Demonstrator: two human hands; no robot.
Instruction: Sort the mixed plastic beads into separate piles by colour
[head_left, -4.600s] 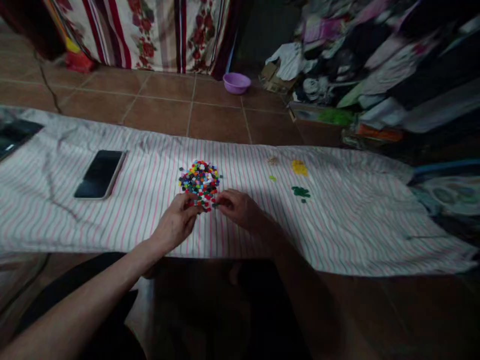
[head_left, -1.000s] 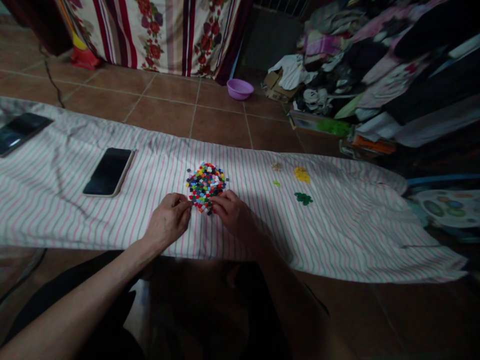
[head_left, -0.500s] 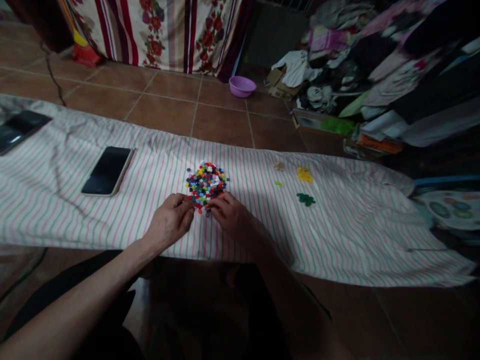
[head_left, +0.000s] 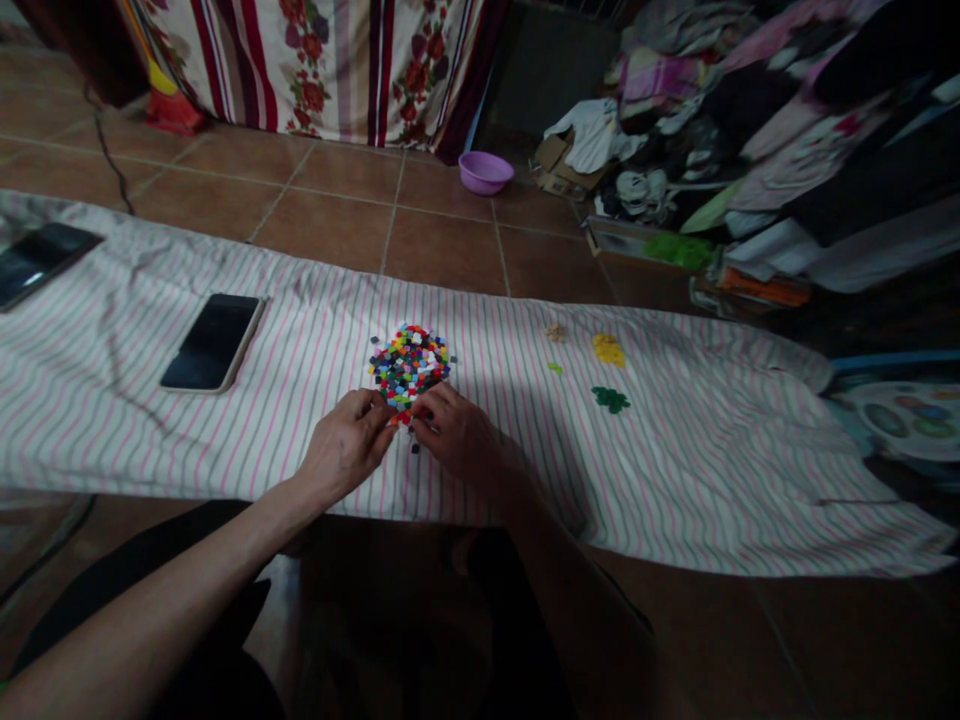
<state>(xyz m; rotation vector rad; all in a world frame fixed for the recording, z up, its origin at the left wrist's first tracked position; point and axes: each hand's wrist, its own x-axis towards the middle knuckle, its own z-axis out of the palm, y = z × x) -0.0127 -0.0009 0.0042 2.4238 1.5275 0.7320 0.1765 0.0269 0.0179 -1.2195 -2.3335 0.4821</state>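
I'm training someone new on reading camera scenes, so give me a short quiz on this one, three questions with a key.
1. True or false: the left hand and right hand are both at the near edge of the multicoloured pile.
2. Which is lowest in the picture?
a) yellow pieces
b) dark green pieces
c) beige pieces
3. Fill in: the purple basin stands on the ____.

Key: 1 true; 2 b; 3 tiled floor.

Red, yellow, blue, white, black and green mix in a pile of small pieces [head_left: 409, 362] on a white cloth [head_left: 697, 450] striped pink and gray, alongside a yellow cluster [head_left: 608, 350], a dark green cluster [head_left: 610, 400], lime pieces [head_left: 554, 368] and beige pieces [head_left: 554, 333]. A cream curtain [head_left: 345, 70] carries red flowers, maroon stripes.
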